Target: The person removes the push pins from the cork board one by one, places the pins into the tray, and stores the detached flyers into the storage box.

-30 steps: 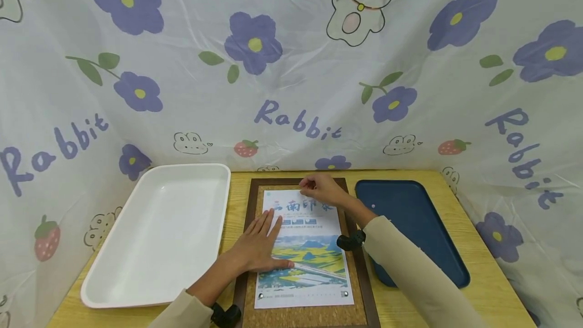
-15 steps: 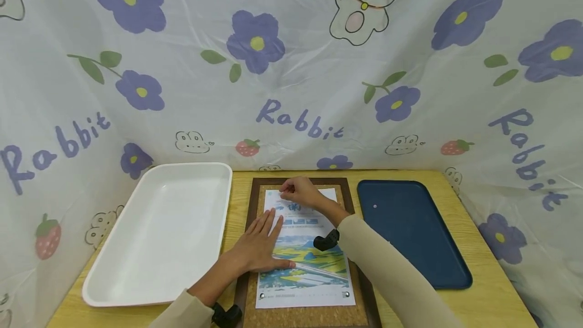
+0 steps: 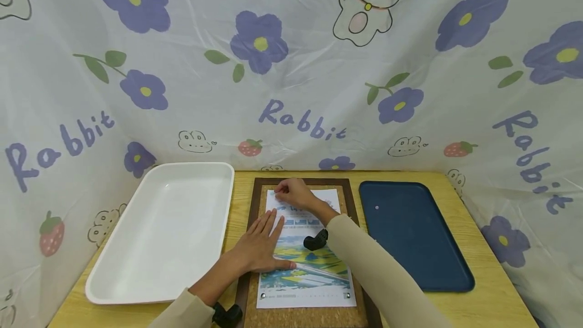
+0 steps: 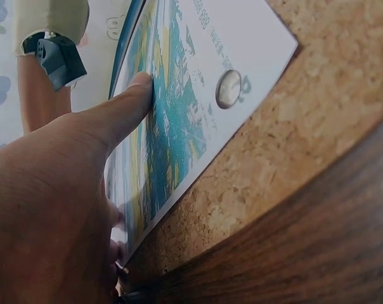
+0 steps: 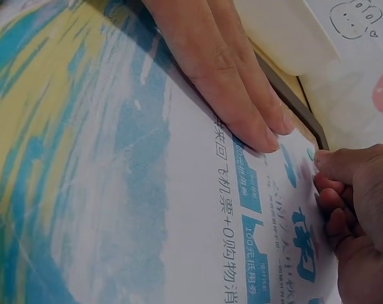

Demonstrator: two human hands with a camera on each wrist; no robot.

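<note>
A printed poster point(image 3: 309, 280) with a painted landscape lies on a brown-framed cork board point(image 3: 305, 316). My left hand point(image 3: 259, 248) rests on its left side, fingers spread and thumb stretched across the picture. At the poster's top left corner my right hand point(image 3: 295, 195) has its thumb and bent fingers together, pinching what seems to be a thumbtack, hidden by the fingertips. In the right wrist view, that thumb point(image 5: 334, 161) meets the paper's edge. Silver thumbtacks hold both lower corners, one left point(image 4: 229, 88) and one right point(image 3: 347, 295).
A white tray point(image 3: 159, 227) stands left of the board. On the right lies a dark blue tray point(image 3: 419, 237) with a small light tack point(image 3: 376, 207) on it. Behind the wooden table point(image 3: 492, 287) hangs a patterned curtain point(image 3: 300, 54).
My right hand has moved left along the poster's top edge, from near the upper right to the upper left corner. The left hand has stayed in place on the sheet.
</note>
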